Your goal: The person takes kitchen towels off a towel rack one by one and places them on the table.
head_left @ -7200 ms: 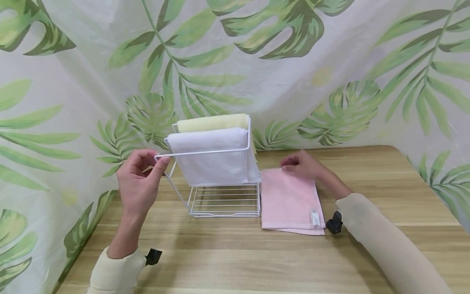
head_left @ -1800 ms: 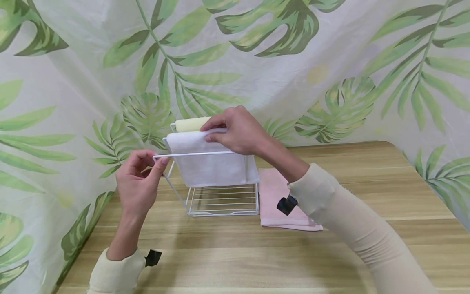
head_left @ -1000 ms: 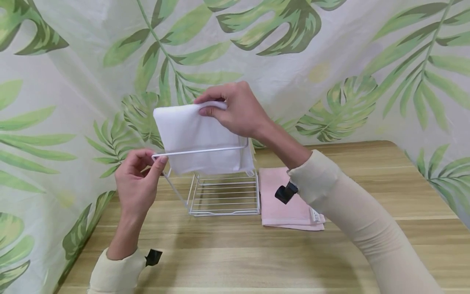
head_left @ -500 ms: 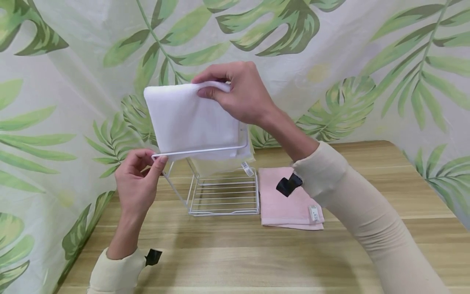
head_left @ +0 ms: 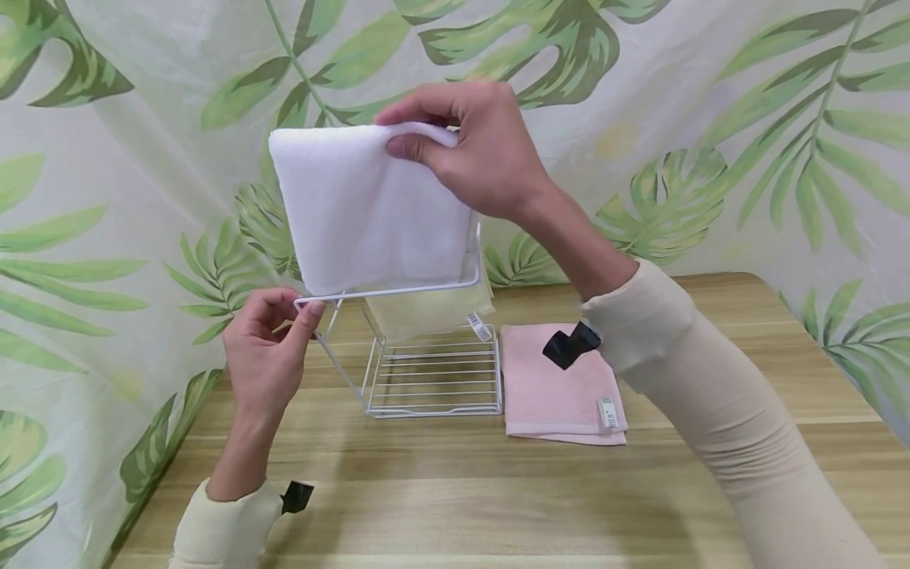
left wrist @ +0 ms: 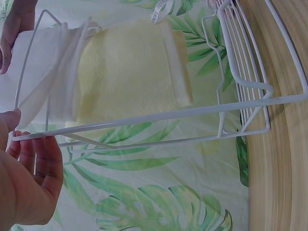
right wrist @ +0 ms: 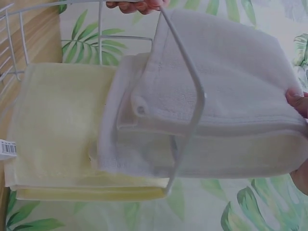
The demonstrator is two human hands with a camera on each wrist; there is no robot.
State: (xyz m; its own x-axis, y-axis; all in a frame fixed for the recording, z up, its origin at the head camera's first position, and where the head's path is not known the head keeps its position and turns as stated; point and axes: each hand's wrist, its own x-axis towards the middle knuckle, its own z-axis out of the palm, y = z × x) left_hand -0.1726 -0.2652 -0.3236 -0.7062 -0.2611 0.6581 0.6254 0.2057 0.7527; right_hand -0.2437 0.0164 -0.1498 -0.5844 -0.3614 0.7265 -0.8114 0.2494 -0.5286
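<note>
My left hand (head_left: pixel 266 348) pinches the front top corner of a white wire rack (head_left: pixel 398 292) between thumb and fingers. In the head view my right hand (head_left: pixel 483 150) grips the folded top edge of a white towel (head_left: pixel 370 209), raised above the rack. The towel's lower end still hangs behind the rack's front top bar. A yellow towel (head_left: pixel 426 310) with a paper tag drapes over a bar further back, its upper part hidden by the white one. In the right wrist view the white towel (right wrist: pixel 221 72) hangs folded in two layers beside the yellow towel (right wrist: pixel 62 120).
A folded pink towel (head_left: pixel 554 387) with a tag lies on the wooden table (head_left: pixel 455 490), just right of the rack's base. A leaf-print cloth (head_left: pixel 171 158) hangs behind and to the left of the table.
My right hand went from the pink towel to the white towel on the rack, took hold of its top edge and lifted it. More of the yellow towel now shows. My left hand stayed put.
</note>
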